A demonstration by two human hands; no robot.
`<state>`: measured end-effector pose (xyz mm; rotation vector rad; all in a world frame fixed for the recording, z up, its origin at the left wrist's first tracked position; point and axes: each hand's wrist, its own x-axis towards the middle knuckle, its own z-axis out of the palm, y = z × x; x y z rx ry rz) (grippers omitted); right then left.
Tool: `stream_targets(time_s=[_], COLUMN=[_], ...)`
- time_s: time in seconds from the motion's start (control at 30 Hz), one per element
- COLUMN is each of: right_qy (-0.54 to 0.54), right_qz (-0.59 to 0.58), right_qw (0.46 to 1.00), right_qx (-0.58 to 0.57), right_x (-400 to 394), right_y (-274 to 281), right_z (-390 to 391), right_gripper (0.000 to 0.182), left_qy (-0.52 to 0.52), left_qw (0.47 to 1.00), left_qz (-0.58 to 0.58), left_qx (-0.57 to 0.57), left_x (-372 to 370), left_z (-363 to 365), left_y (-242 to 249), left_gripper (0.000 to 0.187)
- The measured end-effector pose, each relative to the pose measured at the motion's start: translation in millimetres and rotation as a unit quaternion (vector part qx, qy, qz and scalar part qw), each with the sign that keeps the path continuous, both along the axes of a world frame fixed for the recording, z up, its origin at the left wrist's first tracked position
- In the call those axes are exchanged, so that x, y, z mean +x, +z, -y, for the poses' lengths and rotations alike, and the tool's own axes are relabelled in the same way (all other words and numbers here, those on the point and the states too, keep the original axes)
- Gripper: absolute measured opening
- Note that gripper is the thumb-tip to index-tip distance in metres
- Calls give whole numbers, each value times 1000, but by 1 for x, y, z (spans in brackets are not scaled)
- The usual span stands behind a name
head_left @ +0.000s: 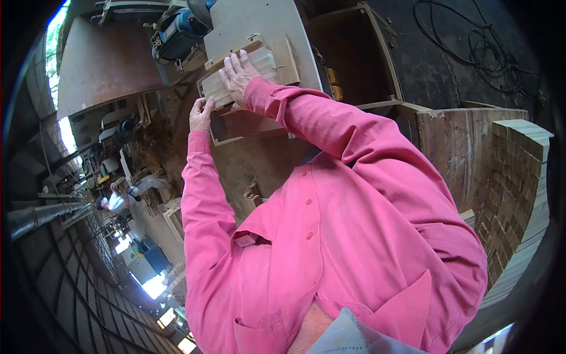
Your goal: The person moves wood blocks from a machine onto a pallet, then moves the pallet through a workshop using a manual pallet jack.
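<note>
1. Head view, tilted hard: a bundle of pale wood strips lies flat on the grey machine table, at its near edge, beside a small wood block.
2. Strips are light, unfinished, packed side by side with ends roughly flush; grain and count too small to read.
3. Left hand grips the bundle's near end, fingers curled on the edge; the underside of the grip is hidden.
4. Right hand lies on top of the strips, palm down, fingers spread, pressing rather than clenched.
5. Both arms in pink sleeves reach forward; the right forearm crosses over a wooden frame below the table's near edge and hides part of it.
6. Blue motor sits at the table's far-left corner, partly cut off.
7. Stack of short wood pieces stands well apart at the right.
8. Another person in the background workshop, blurred and small.
</note>
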<state>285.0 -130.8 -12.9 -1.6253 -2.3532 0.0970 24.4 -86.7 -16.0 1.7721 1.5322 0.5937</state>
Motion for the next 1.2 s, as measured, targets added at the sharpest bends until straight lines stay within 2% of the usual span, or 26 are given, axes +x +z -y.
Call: stream_targets(time_s=[0.07, 0.1, 0.17, 0.27, 0.33, 0.57, 0.77, 0.83, 0.87, 0.93, 1.07, 1.2], right_qy=[-24, -18, -14, 27, 38, 22, -1, 18, 21, -3, 17, 14], right_qz=[-5, -4, 12, -18, -14, -15, 1, -1, 0, 6, 9, 8], right_qw=[999, 1000, 999, 999, 999, 999, 1000, 1000, 1000, 1000, 1000, 1000], right_qx=[23, 25, 45, 9, -16, -17, -5, -6, -8, 18, -4, 4], right_x=[-1, 1, -1, 14, 20, 25, 19, 19, 19, 16, 22, 20], right_y=[-2, -7, -12, 7, 5, 10, 6, 5, 4, 2, 5, 4], right_z=[1, 0, -3, 2, 1, 5, 9, 11, 11, 10, 12, 12], right_gripper=[103, 103, 103, 103, 107, 103, 105, 87, 87, 102, 102, 102], left_qy=[20, 26, 41, 45, 37, -8, -40, 5, 8, 48, 43, 13], left_qw=[1000, 1000, 994, 997, 998, 998, 997, 999, 999, 995, 991, 996], left_qz=[14, 15, -90, -49, 49, -61, -62, -45, -44, -90, -127, -84], left_qx=[7, 9, 44, 39, 19, 19, -6, 10, 7, 6, 4, 1], left_x=[3, 10, 16, -1, -1, -1, 7, 3, 0, 1, 9, 6], left_z=[4, 7, 12, 8, 8, 1, -6, -4, -5, -6, -3, -2], left_y=[1, 2, 13, 11, 6, 25, 29, 21, 17, 19, 28, 29], left_gripper=[33, 33, 35, 37, 37, 32, 27, 29, 29, 32, 35, 30])
